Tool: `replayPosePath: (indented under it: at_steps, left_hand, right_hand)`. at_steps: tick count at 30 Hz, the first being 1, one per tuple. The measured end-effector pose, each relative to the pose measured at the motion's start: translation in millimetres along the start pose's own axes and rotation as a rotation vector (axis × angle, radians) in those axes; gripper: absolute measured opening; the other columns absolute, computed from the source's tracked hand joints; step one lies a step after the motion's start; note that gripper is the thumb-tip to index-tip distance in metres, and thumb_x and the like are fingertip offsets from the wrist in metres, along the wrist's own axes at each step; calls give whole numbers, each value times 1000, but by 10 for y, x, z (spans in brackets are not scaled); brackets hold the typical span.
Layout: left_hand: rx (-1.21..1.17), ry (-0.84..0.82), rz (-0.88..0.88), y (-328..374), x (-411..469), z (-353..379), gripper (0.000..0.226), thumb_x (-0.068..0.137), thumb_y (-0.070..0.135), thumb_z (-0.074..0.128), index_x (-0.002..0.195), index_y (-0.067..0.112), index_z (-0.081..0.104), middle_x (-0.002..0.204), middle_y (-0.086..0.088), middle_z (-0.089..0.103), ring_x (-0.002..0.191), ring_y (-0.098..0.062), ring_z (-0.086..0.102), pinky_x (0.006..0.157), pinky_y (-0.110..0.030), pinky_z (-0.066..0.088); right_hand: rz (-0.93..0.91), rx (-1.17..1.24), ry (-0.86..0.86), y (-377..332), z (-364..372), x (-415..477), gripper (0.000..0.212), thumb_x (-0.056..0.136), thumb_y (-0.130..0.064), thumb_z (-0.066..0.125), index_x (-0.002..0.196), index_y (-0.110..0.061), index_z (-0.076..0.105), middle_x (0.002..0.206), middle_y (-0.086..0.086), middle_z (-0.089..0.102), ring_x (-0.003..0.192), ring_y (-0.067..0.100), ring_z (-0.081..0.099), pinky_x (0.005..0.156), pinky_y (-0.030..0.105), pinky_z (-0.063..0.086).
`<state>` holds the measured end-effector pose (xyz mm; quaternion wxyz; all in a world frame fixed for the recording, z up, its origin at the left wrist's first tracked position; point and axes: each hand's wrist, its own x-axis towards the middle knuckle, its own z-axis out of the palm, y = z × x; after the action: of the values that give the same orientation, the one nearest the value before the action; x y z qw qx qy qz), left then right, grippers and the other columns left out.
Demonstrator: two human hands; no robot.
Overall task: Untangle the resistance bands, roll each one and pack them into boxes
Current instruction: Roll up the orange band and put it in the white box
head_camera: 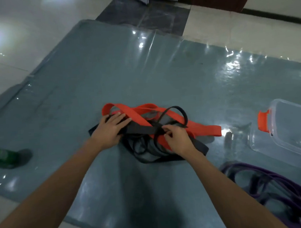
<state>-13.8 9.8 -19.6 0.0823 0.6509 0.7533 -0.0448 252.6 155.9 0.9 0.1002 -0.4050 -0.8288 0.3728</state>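
Head view, untangling step: left hand's [110, 130] straight fingers pin the orange band [206, 129], right hand [176, 141] pinches the black band knot [158, 129], which next needs working loose

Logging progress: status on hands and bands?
Left hand flat on the orange band. Right hand pinching the black band at the knot. Both bands tangled together, unrolled. Clear box sits apart to the right, path open.

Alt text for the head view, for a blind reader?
The left hand presses a tangle of orange and black bands on a grey mat while the right hand pinches a black band at its knot. A clear box and purple bands lie to the right.
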Motion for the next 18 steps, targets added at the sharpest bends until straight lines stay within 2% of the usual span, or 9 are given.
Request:
replayPosePath:
  at_steps: [2, 4, 6, 8, 10, 13, 15, 18]
  left_hand:
    - [3, 36, 15, 121, -154, 87, 84, 70, 22, 79, 147, 25, 48, 151, -3, 49, 142, -27, 42, 110, -59, 34]
    - [-6, 55, 21, 191, -288, 187, 85, 67, 19, 80, 146, 24, 49, 148, -1, 53, 141, -25, 45, 112, -57, 33]
    - [-23, 59, 35, 225, -434, 308, 86, 64, 14, 80, 145, 23, 51, 146, 0, 55, 139, -24, 47, 113, -48, 26]
    - [-44, 63, 18, 238, -573, 389, 88, 62, 10, 78, 145, 24, 50, 146, 0, 54, 139, -23, 48, 112, -44, 24]
    - [-54, 66, -18, 224, -658, 422, 88, 63, 8, 77, 145, 23, 50, 146, 1, 55, 137, -23, 49, 112, -46, 34]
    - [-90, 53, -56, 183, -762, 464, 85, 65, 6, 74, 145, 23, 51, 142, 1, 58, 135, -25, 52, 111, -48, 35]
    - [-102, 69, -78, 189, -817, 478, 85, 66, 6, 72, 145, 24, 50, 139, 1, 61, 134, -25, 53, 112, -43, 28]
    - [-139, 127, -94, 256, -845, 460, 93, 58, 8, 74, 146, 25, 48, 139, 0, 61, 133, -25, 53, 111, -51, 32]
  right_hand:
    - [-105, -84, 147, 20, -1, 42, 39, 83, 3, 59, 119, -9, 68, 119, 10, 67, 110, 29, 62, 99, 39, 49]
    - [-210, -282, 158, 22, -23, 120, 62, 76, 5, 61, 136, -13, 58, 141, 10, 54, 127, 33, 49, 107, 46, 43]
    - [-274, -567, -56, 9, -48, 190, 87, 75, -3, 66, 154, -22, 34, 163, 7, 24, 147, 33, 24, 114, 51, 29]
    - [-313, -780, -302, -30, -25, 250, 93, 80, -10, 66, 158, -29, 19, 167, 3, 5, 153, 28, 4, 118, 53, 18]
    - [-353, -897, -434, -59, 14, 289, 83, 83, -15, 63, 155, -28, 26, 165, 3, 16, 153, 25, 4, 119, 53, 10]
    - [-378, -940, -426, -16, 27, 272, 64, 81, -20, 61, 143, -25, 48, 148, 2, 46, 147, 24, 24, 121, 52, 5]
    - [-405, -928, -383, 56, 16, 217, 54, 81, -27, 60, 135, -27, 58, 133, 2, 58, 136, 26, 41, 119, 52, 7]
    - [-455, -920, -356, 117, -43, 108, 40, 82, -39, 61, 121, -30, 68, 115, 4, 65, 120, 29, 51, 113, 53, 14]
